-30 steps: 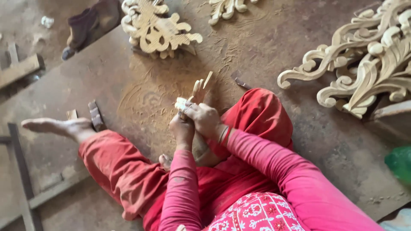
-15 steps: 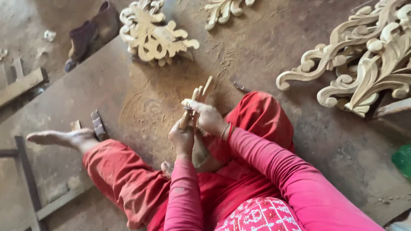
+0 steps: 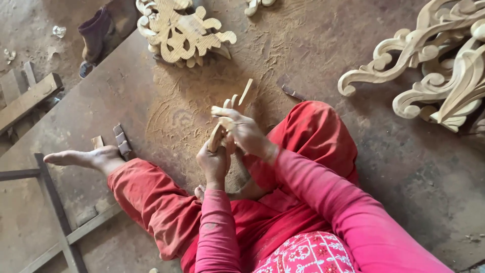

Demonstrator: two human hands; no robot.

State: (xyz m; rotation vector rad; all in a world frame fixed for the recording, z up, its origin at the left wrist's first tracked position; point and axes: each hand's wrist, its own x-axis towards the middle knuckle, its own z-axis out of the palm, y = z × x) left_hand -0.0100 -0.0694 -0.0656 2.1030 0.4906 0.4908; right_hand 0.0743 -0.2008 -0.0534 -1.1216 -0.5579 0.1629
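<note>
I sit on a dusty brown board in red trousers and pink sleeves. My left hand grips the lower end of a small pale carved wood piece that points up and away from me. My right hand is closed over the piece's middle, fingers pressed against it. Whether the right hand also holds sandpaper or a tool is hidden. Sawdust lies on the board just beyond the hands.
A carved wooden ornament lies at the far left of the board, large scroll carvings at the right. My bare foot rests near small wood blocks. A shoe and wooden slats lie off the board.
The view has shifted slightly. My hands moved a little along the wood piece, the right hand sliding up and down over it; the piece stays held upright.
</note>
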